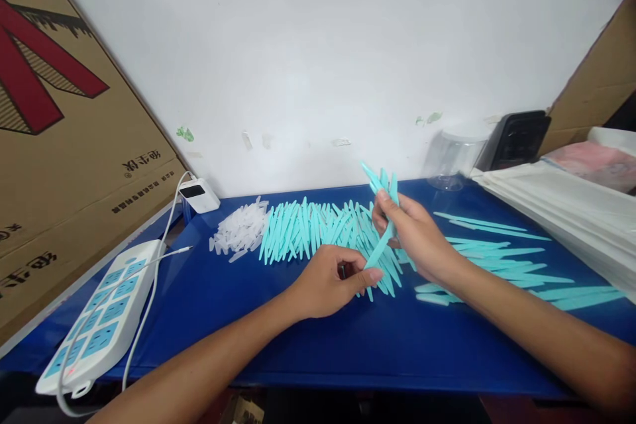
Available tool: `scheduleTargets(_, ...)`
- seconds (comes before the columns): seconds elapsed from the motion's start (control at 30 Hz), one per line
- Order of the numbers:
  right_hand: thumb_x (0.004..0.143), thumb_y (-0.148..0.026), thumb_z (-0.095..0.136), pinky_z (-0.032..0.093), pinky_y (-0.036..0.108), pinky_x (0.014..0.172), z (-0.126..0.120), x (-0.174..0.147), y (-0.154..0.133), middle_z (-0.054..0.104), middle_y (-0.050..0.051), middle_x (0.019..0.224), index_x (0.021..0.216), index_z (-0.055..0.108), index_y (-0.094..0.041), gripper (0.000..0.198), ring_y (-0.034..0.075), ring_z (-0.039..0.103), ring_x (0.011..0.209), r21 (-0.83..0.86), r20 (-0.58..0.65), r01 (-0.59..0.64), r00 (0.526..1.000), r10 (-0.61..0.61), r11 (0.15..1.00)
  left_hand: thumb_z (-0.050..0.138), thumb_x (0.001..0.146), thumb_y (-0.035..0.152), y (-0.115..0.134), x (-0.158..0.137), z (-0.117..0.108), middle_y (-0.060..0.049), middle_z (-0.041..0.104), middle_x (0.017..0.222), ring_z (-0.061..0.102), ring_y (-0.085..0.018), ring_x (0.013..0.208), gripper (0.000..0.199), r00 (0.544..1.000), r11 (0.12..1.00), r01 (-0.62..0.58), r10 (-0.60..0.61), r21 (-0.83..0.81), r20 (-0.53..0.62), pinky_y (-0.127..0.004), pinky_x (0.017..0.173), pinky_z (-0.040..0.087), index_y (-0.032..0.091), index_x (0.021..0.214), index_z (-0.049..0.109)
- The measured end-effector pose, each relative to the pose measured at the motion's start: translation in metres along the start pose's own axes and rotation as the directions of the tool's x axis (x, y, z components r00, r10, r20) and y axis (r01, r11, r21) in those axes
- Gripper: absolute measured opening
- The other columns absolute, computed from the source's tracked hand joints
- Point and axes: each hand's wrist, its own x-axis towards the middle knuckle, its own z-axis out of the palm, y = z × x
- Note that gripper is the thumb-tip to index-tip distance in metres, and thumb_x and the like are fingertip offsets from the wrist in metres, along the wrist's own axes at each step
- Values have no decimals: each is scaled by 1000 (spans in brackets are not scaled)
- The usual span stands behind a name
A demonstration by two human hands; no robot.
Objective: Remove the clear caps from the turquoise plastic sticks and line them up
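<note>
Near the middle of the blue table top (308,351), the right hand (417,235) grips a small bundle of slim turquoise plastic sticks (385,182) that fans out toward twelve o'clock, its fingers closed around them. The left hand (325,281), at about eight o'clock from the right, pinches the lower end of one long turquoise stick (380,250) between thumb and fingertips; that stick slants up into the right hand's grip. Behind both hands, at eleven o'clock, lies a wide heap of loose turquoise sticks (313,228), and beside it, farther toward nine o'clock, a smaller pile of clear plastic caps (241,228). At three o'clock from the hands a spread of longer turquoise pieces (501,265) rests flat. Judging by how things lie, the work looks only partly done: the heap is large, the handful small. A white power strip with blue sockets (99,321) sits at the far nine o'clock edge, beside a brown cardboard carton (64,146) printed with Chinese characters too skewed to read surely.
</note>
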Motion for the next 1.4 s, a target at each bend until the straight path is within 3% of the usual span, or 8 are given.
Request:
scheduleTargets(0.3, 95, -71, 63, 15, 25, 44, -24, 21, 3, 31, -7, 65, 76, 45, -23, 54, 9, 23, 49, 240, -81, 94, 994, -77, 966, 67, 98, 53, -6, 0, -10, 3, 51, 59, 42, -9, 54, 47, 984, 994, -81, 91, 75, -153, -25, 54, 32, 17, 68, 59)
scheduleTargets(0.47, 92, -71, 66, 22, 26, 45, -43, 38, 10, 27, -7, 62, 69, 36, -24, 60, 9, 27, 50, 78, -97, 210, 975, -202, 975, 63, 99, 55, -12, 4, -22, 2, 51, 60, 43, -10, 53, 47, 937, 986, -126, 153, 105, -314, -26, 54, 34, 17, 72, 60)
scheduleTargets(0.6, 93, -73, 64, 31, 26, 46, -55, 56, 21, 31, -6, 62, 75, 48, -23, 55, 11, 33, 53, 22, -172, 289, 944, -281, 957, 64, 99, 55, -14, 5, -28, 2, 49, 60, 41, -10, 53, 47, 908, 983, -137, 173, 118, -383, -25, 53, 33, 18, 71, 57)
scheduleTargets(0.77, 89, -68, 74, 31, 24, 44, -62, 69, 32, 31, -7, 63, 90, 60, -23, 47, 11, 31, 53, 66, -136, 264, 958, -254, 962, 64, 100, 53, -16, 5, -27, 2, 50, 61, 44, -10, 54, 46, 913, 976, -173, 209, 131, -351, -26, 55, 36, 18, 72, 57)
scheduleTargets(0.9, 93, -75, 62, 33, 25, 45, -60, 71, 38, 35, -6, 66, 93, 58, -26, 50, 12, 35, 52, 85, -129, 273, 957, -261, 958, 63, 101, 52, -16, 4, -28, 3, 47, 60, 40, -10, 53, 45, 910, 969, -185, 232, 165, -343, -25, 54, 34, 18, 72, 57)
scheduleTargets(1.07, 89, -79, 65, 24, 26, 44, -53, 69, 44, 29, -8, 61, 75, 47, -25, 58, 11, 27, 50, -9, -158, 203, 967, -202, 979, 62, 101, 52, -14, 3, -30, 3, 48, 60, 42, -10, 55, 47, 903, 967, -173, 231, 187, -362, -25, 56, 35, 18, 70, 55)
scheduleTargets(1.2, 84, -67, 80, 20, 27, 46, -50, 66, 45, 27, -9, 57, 63, 34, -25, 65, 10, 23, 51, 23, -178, 127, 977, -121, 992, 63, 100, 55, -13, 3, -30, 3, 48, 58, 41, -10, 53, 49, 898, 969, -162, 224, 188, -378, -25, 54, 34, 18, 69, 54)
scheduleTargets(1.4, 86, -49, 82, 35, 26, 49, -52, 66, 50, 37, -6, 55, 62, 39, -24, 56, 10, 36, 51, -58, -160, -26, 987, 17, 998, 63, 100, 54, -10, 3, -32, 4, 46, 57, 39, -9, 52, 48, 894, 967, -161, 227, 196, -386, -26, 53, 33, 19, 68, 53)
